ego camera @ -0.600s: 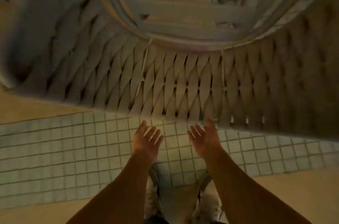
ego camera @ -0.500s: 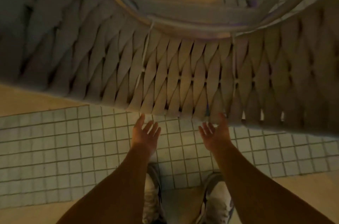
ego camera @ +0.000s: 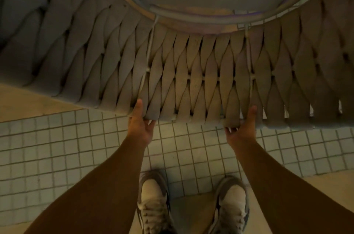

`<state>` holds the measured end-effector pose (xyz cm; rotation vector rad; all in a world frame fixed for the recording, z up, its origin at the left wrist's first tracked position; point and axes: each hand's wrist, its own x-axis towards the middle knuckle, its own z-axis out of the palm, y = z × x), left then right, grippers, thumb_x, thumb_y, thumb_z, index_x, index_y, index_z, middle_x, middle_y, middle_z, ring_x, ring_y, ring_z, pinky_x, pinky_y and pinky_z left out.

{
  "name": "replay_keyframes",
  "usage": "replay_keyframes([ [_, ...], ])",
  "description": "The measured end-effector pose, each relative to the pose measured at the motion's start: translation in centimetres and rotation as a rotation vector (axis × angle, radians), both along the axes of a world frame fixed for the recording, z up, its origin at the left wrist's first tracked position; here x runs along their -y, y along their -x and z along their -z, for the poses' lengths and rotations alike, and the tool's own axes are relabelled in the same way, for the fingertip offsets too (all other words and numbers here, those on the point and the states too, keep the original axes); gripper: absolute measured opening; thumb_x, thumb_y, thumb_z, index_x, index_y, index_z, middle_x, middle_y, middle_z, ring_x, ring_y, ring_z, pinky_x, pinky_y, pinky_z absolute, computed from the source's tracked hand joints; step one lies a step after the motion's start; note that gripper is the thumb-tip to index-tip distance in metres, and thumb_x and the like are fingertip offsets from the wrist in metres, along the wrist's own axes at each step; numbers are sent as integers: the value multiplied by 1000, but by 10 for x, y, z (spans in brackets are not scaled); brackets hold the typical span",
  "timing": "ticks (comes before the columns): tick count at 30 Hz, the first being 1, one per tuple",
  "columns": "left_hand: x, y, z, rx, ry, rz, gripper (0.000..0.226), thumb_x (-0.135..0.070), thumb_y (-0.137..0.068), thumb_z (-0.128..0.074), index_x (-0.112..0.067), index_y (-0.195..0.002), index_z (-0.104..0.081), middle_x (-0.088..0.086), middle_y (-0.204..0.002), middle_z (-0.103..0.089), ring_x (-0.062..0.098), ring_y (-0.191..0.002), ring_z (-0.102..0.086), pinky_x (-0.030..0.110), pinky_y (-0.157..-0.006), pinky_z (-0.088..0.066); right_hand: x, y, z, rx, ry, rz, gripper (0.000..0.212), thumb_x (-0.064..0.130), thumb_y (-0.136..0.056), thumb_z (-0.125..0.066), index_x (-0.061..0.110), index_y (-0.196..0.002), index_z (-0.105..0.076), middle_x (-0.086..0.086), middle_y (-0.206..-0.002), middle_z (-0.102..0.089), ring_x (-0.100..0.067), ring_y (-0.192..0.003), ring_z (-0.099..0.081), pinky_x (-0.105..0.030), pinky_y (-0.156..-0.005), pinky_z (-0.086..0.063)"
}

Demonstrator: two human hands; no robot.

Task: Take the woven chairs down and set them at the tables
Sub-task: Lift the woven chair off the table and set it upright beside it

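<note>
While I look straight down, my shoes [ego camera: 155,201] stand on a band of small pale tiles [ego camera: 57,149] in the floor, and my two bare forearms reach forward from either side of them. My left hand [ego camera: 140,128] is closed on the near edge of the woven chair [ego camera: 191,73], thumb laid up over the straps and fingers curled underneath, out of sight. My right hand [ego camera: 242,130] pinches the same edge a little way off, thumb on top, fingertips just showing below. Both grips sit on the lowest run of wide, flat straps, between the two thin cords that cross the weave. That panel hangs over the tiles in front of me, off the floor. Farther up, the straps meet a curved metal tube frame [ego camera: 191,16] with flat slats beyond it. I judge the weave soft and a bit springy, so it will give under my thumbs; the frame is the stiff part and the safer hold. It looks bulky rather than heavy, and likely to swing.
</note>
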<state>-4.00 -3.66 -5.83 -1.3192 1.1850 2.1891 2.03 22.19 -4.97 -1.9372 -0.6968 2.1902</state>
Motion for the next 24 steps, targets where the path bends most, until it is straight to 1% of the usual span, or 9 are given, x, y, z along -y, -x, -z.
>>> replay_keyframes([
  [4,-2,-32,-66,42,40,36,71,-42,-68,-76,-24,-132,-51,3,-120,-68,22,-109,-66,36,-75,-59,-6,-24,-64,48,-38,-29,85,59,-72,-69,27,-143,-36,-7,-140,-53,-28,-124,-54,-48,-105,-43],
  [7,0,-58,-138,100,78,31,59,-41,-69,-78,-27,-122,-56,3,-114,-69,21,-105,-66,40,-78,-58,-2,-50,-135,131,-75,-38,77,58,-76,-66,30,-141,-36,-6,-141,-53,-27,-123,-54,-48,-104,-43],
  [9,3,-79,-193,157,85,11,52,-38,-70,-77,-28,-116,-55,4,-111,-68,22,-102,-65,40,-74,-57,0,-69,-189,178,-74,-14,75,56,-78,-65,31,-142,-33,-6,-142,-50,-30,-123,-53,-49,-100,-46],
  [11,6,-101,-243,196,107,13,54,-36,-74,-75,-28,-122,-52,5,-114,-66,23,-102,-64,40,-72,-56,2,-87,-237,222,-84,13,72,53,-80,-65,29,-141,-35,-6,-143,-49,-32,-125,-52,-49,-96,-47],
  [13,5,-121,-290,240,147,36,61,-35,-77,-73,-25,-132,-48,8,-121,-64,27,-106,-62,44,-79,-55,4,-105,-283,269,-129,20,65,50,-81,-66,24,-136,-42,-8,-140,-52,-32,-120,-55,-50,-92,-48],
  [16,0,-144,-357,349,211,22,69,-35,-78,-73,-22,-138,-43,13,-131,-58,34,-116,-57,52,-94,-51,-1,-126,-346,398,-199,-26,65,51,-80,-66,16,-131,-45,-13,-133,-56,-35,-113,-58,-55,-93,-48],
  [19,-7,-160,-417,418,267,31,68,-36,-77,-74,-21,-137,-44,14,-132,-57,36,-118,-56,57,-96,-49,-7,-142,-397,492,-247,-66,68,50,-80,-66,8,-129,-45,-21,-130,-55,-40,-112,-58,-56,-95,-47],
  [21,-12,-166,-449,428,305,30,62,-36,-78,-73,-21,-132,-48,14,-130,-58,36,-115,-58,55,-93,-51,-12,-144,-426,544,-303,-89,69,52,-79,-66,5,-126,-47,-24,-127,-56,-42,-110,-58,-51,-93,-46],
  [24,-19,-163,-481,384,347,29,49,-37,-78,-73,-22,-120,-54,12,-120,-62,32,-105,-62,44,-76,-56,-17,-132,-453,583,-323,-102,76,56,-78,-65,6,-131,-44,-24,-133,-52,-43,-117,-54,-53,-99,-41],
])
